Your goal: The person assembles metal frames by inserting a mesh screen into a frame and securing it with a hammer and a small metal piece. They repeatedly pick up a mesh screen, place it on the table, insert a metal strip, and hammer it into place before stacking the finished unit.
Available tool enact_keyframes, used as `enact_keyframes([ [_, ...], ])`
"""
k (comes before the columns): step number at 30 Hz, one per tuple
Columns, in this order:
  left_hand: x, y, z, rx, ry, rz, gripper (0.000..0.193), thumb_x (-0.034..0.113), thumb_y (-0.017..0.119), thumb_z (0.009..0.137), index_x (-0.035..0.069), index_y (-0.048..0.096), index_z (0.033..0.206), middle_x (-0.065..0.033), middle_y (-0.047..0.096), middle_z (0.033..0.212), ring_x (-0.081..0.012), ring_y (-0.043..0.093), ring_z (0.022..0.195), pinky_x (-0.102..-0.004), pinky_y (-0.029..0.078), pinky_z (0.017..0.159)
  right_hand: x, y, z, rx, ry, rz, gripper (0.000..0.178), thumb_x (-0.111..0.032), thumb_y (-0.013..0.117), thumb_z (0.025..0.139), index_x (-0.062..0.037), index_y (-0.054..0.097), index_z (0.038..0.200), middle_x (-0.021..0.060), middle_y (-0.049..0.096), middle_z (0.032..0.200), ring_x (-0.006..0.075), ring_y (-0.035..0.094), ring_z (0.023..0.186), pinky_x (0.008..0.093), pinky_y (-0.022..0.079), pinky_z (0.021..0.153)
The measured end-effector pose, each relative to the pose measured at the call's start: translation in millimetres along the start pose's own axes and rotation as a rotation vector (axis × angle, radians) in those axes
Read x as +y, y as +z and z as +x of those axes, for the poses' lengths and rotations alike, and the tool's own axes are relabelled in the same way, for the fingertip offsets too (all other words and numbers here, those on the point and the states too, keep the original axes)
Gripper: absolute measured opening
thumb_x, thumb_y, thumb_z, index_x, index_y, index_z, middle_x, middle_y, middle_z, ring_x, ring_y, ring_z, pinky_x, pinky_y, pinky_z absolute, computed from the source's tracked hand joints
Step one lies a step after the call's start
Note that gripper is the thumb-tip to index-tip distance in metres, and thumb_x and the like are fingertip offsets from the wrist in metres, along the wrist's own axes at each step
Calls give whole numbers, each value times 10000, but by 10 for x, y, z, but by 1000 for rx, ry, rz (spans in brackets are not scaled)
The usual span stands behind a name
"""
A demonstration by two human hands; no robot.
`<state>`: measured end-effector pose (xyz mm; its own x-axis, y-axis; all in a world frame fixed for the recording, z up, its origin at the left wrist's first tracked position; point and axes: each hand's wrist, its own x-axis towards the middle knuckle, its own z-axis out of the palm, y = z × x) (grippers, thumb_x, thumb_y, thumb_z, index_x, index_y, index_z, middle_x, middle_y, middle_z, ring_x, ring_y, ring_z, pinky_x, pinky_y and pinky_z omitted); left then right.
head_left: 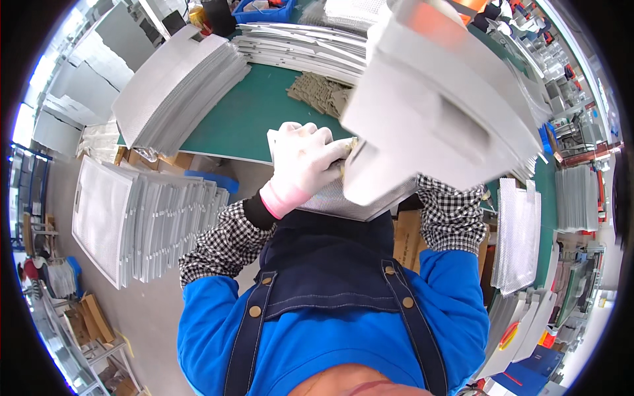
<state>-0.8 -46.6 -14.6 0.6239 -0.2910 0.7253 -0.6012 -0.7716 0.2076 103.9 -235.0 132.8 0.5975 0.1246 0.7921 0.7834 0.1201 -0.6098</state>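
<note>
My left hand (300,162), in a white glove with a pink cuff, is in front of my apron at the near table edge. Its fingers are curled, and a small tan thing shows at the fingertips, too little of it to name. Beneath this hand lies a silvery mesh panel (356,204) at my waist, partly covered. A large pale grey piece (409,125), close and blurred, hides much of the right side. My right forearm in its checkered sleeve (452,211) runs up behind that piece, so my right hand is hidden. Tan small pieces (317,94) lie heaped on the green table (231,122).
Stacked mesh panels (178,86) stand on the table's left, white strips (297,46) at its back. More panels (142,221) stand below at left, others (517,234) at right. A blue bin (264,12) is at the far edge. Cardboard (407,237) shows under the table.
</note>
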Motion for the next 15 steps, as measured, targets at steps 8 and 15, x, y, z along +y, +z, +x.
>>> enact_keyframes([
  [8,74,-45,-24,-17,-46,-241,489,358,842,646,234,722,1104,39,578,738,-170,589,713,-381,399,729,-69,25,-49,8,-1,-31,469,-248,521,1052,4,490,1447,130,590,1301,227,585,1115,364,489,957],
  [15,70,-278,-141,129,-120,51,811,407,887,586,149,596,1297,-49,607,883,-253,626,837,-404,439,816,-131,-25,51,47,-63,-139,472,-263,510,1059,15,498,1440,138,593,1329,241,592,1152,376,491,988],
])
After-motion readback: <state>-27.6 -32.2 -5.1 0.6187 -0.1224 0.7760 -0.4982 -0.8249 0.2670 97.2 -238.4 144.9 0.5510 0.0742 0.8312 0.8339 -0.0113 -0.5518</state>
